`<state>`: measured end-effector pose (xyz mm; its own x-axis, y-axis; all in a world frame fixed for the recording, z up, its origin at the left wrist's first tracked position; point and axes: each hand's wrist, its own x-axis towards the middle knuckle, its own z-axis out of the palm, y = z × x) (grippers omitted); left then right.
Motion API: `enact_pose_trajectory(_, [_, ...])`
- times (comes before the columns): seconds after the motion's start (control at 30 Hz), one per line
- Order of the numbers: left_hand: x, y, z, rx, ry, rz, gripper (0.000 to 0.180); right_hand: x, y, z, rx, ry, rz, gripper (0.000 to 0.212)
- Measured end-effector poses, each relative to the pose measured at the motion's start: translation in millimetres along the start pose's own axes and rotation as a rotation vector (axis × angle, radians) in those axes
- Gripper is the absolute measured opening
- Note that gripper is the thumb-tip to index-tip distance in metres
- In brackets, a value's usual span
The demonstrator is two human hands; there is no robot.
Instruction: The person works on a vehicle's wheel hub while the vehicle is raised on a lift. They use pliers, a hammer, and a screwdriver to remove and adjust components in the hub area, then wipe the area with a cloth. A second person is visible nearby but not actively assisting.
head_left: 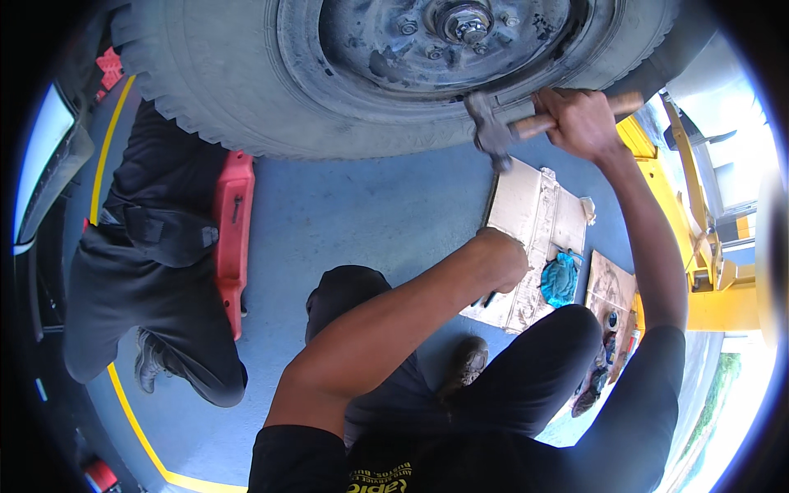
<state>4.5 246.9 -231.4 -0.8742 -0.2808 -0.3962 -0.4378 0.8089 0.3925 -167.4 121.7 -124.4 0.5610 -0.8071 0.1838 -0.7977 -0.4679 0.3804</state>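
Observation:
My right hand is wrapped round the wooden handle of a hammer. The steel head is raised in front of the tire, just under the lower edge of the dusty steel wheel; whether it touches the rubber I cannot tell. Lower down, my left hand is closed above a flattened cardboard sheet. A short dark end shows below its fingers, but most of what it grips is hidden. Close by on the cardboard lies a crumpled blue cloth.
At left, a person in dark clothes is down by a red creeper board, partly under the vehicle. A second, browner cardboard piece with small dark items lies at right, beside a yellow steel frame. A yellow line crosses the blue floor.

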Motion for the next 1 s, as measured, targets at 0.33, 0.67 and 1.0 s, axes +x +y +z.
enact_pose_trajectory(0.33, [12.1, 6.6, 8.6, 0.015, 0.046, -0.011, 0.024, 11.4, 12.8, -2.5, 0.119, 0.018, 0.036, 0.029])
enact_pose_trajectory(0.67, [13.3, 10.6, 10.7, 0.035, 0.051, -0.007, 0.023, 7.8, 4.6, 10.7, 0.366, 0.100, 0.141, 0.019])
enact_pose_trajectory(1.0, [7.0, 12.4, 2.7, 0.009, -0.005, -0.002, 0.024, 2.9, -4.7, 18.8, 0.330, 0.063, 0.282, 0.020])
